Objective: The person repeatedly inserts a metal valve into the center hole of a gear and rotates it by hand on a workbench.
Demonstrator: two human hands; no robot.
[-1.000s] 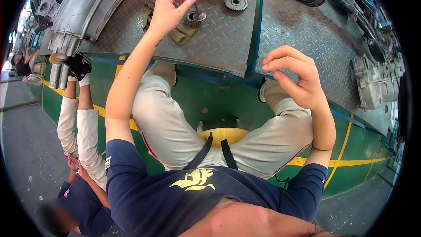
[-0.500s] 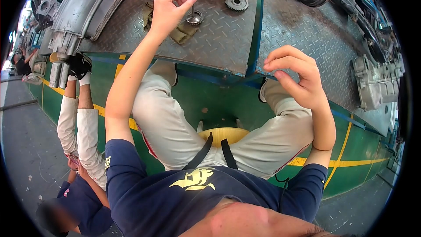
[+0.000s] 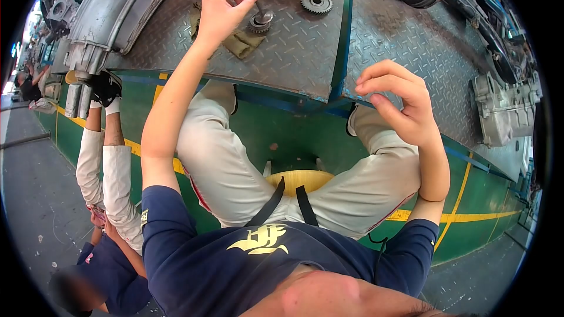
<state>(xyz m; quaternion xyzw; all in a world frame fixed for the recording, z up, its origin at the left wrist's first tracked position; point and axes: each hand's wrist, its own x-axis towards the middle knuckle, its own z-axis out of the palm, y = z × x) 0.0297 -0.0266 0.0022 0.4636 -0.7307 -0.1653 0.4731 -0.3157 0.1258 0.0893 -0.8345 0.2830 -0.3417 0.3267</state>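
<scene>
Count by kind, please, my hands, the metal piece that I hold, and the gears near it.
Hands: 2 (left hand, right hand)
Held metal piece: 1
Gears: 2 (small gear, large gear)
Total: 5

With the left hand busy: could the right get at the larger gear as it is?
Probably yes: the right hand looks empty, and nothing seems to stand between it and the larger gear; the left hand, pinching the valve, is on the gear's other side.

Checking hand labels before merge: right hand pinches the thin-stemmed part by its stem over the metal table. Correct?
Wrong hand: the head view shows the left hand pinching the thin-stemmed part by its stem over the metal table.
</scene>
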